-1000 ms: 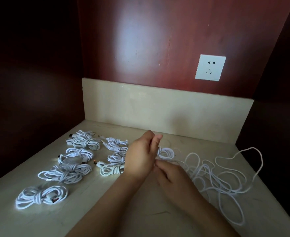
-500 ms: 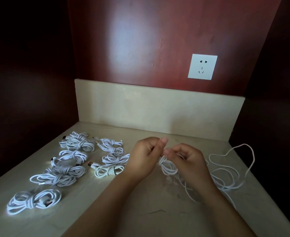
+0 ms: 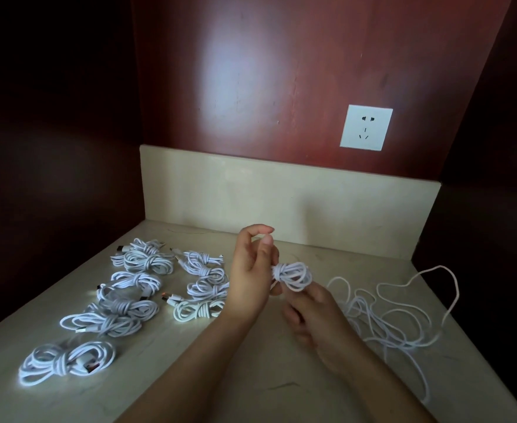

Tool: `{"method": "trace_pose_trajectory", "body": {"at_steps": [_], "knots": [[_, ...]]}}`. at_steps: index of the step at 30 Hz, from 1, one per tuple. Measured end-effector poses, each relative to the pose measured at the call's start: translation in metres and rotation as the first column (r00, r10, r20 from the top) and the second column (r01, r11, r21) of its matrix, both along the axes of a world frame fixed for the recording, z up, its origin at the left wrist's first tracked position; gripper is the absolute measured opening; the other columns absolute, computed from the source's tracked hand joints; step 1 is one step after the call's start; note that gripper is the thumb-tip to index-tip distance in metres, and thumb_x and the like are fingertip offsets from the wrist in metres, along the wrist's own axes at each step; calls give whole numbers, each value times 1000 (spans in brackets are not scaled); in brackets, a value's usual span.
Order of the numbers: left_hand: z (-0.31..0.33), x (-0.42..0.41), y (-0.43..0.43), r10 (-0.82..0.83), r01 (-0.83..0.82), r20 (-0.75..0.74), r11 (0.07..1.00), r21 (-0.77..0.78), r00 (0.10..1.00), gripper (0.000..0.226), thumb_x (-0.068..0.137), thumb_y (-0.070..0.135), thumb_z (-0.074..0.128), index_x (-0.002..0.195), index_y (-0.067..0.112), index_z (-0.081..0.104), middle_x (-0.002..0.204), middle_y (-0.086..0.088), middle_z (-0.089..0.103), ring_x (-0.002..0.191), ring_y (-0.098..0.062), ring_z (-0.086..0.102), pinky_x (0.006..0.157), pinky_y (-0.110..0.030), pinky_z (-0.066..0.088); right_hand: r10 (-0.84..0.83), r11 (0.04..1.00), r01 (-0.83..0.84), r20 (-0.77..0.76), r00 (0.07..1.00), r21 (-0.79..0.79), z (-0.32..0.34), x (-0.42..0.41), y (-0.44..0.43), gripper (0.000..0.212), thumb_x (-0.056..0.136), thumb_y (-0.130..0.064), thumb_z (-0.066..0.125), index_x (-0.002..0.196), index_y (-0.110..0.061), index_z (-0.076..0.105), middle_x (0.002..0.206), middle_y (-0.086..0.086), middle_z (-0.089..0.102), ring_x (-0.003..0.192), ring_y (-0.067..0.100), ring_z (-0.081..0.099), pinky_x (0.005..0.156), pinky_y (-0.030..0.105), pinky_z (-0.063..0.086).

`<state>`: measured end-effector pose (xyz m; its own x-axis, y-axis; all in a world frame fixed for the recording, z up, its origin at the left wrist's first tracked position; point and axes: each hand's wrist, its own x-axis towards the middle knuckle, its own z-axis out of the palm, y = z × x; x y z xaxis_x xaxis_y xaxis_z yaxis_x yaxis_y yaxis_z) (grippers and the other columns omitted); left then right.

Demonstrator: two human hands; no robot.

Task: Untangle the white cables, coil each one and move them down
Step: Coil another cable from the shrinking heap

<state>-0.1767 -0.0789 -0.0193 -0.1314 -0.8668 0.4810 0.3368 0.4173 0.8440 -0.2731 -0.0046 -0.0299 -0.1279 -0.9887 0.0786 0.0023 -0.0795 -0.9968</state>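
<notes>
1. Left hand: raised above the middle of the surface, palm turned to the right. My lower fingers are curled round the wrapped waist of one coil and grip it. Thumb and forefinger are bent close together above the coil; I cannot tell whether they pinch anything.

2. Right hand: just below and to the right of the coil, fingers curled upward. The fingertips touch the coil's lower loops. I cannot tell whether they grip them.

3. Coil: held clear of the surface between both hands, loops fanning out to the right of its waist.

4. Loose cables: tangled on the right half of the surface. One large loop reaches the right edge, and one strand trails toward the front right corner.

5. Bundles: finished, tied at the waist, laid in two rows on the left half, from the back left corner toward the front left corner. The nearest bundle lies apart from the others.

6. Background: a pale upstand along the back edge, a red wall above it, a white socket on the wall.
</notes>
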Motion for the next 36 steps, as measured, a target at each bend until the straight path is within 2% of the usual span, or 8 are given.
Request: {"method": "trace_pose_trajectory", "body": {"at_steps": [4,8,14,16,20,25,31,36], "knots": [[-3,5,-6,189,-177,92,976,-128,978,14,101,10,46,105,23,49,59,9,44,50,-4,40,53,-18,37,-23,979,-67,-429,903,-194,-11,9,-5,30,97,-19,49,74,-27,66,51,-12,48,48,1,41,50,16,30],[-10,12,-12,315,-196,367,925,-326,875,11,102,23,47,108,31,44,62,10,50,49,-8,44,52,-28,38,-175,948,-88,-734,656,-305,-16,4,-3,28,91,-43,37,79,-24,54,68,-8,56,66,8,54,64,34,41],[-7,13,-16,314,-51,531,890,-452,787,16,101,30,47,111,39,38,64,4,53,56,-10,52,59,-36,43,-625,774,94,-731,275,-626,1,-8,5,29,91,-47,43,77,-29,61,59,-8,60,52,11,55,48,27,36],[-6,10,-14,290,-7,533,883,-470,795,16,99,33,46,111,40,39,65,5,54,57,-11,52,60,-35,43,-646,759,196,-679,349,-621,4,-13,5,30,89,-51,47,77,-30,64,62,-11,63,56,9,57,51,28,41],[-5,6,-3,191,25,420,888,-458,887,15,97,30,48,109,39,49,66,6,51,56,-8,47,57,-25,40,-573,797,354,-426,701,-489,4,-18,3,26,90,-44,61,74,-24,65,66,-8,64,60,7,58,59,33,46],[-10,0,5,61,76,328,918,-389,943,15,97,35,49,111,39,51,67,9,47,57,-6,43,57,-25,38,-499,819,345,-273,822,-459,3,-16,0,20,94,-18,64,74,-17,62,73,-6,58,66,2,56,62,12,40],[-12,-8,7,-154,240,400,955,-175,904,17,93,39,54,96,22,56,80,17,60,71,-1,52,69,-17,43,-479,813,385,-126,869,-437,-1,-25,-3,20,91,-23,62,73,-14,62,63,3,59,58,8,53,55,29,43],[-6,-7,5,-350,373,431,927,32,832,25,93,31,59,84,9,58,68,4,61,57,-5,59,54,-21,48,-469,819,375,-129,874,-433,-2,-30,-3,19,89,-26,63,77,-13,64,66,2,64,61,13,60,59,32,46]]}}
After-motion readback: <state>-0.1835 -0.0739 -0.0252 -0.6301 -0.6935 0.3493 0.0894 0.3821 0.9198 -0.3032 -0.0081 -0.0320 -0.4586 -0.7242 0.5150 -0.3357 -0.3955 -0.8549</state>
